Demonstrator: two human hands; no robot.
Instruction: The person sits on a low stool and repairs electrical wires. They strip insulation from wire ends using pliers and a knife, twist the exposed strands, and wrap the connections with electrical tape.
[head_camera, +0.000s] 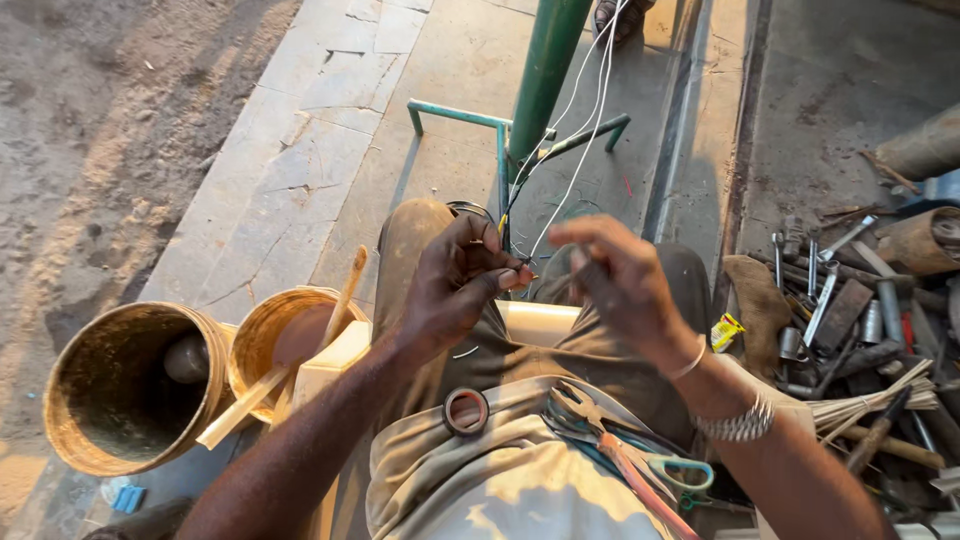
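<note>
- Left hand (455, 285) raised over the lap, thumb and fingertips pinched shut on the ends of thin wires (590, 110); grip is tight and small, right at the tips.
- Right hand (625, 280) just beside it, fingers loosely curled and blurred; cannot tell whether it has hold of a strand or only hovers near the same wire ends.
- The wires run up and away from the hands, white and dark strands alongside a green pole (545, 70) that stands in a green metal frame (500, 130) on the paved ground.
- Handling, by the look: wires are light, thin and springy, likely to slip from a loose pinch; bare ends look delicate and could snap if bent hard. Best held on the insulation just behind the ends.
- On the lap: a roll of dark tape (466, 411), pliers (580, 410) with orange handles, and scissors (675, 470) with pale green loops.
- To the left on the ground, two rusty buckets (130, 385), with wooden sticks (345, 290) propped in and across the nearer one.
- To the right, a heap of spanners and scrap tools (840, 300), well apart from the hands.
</note>
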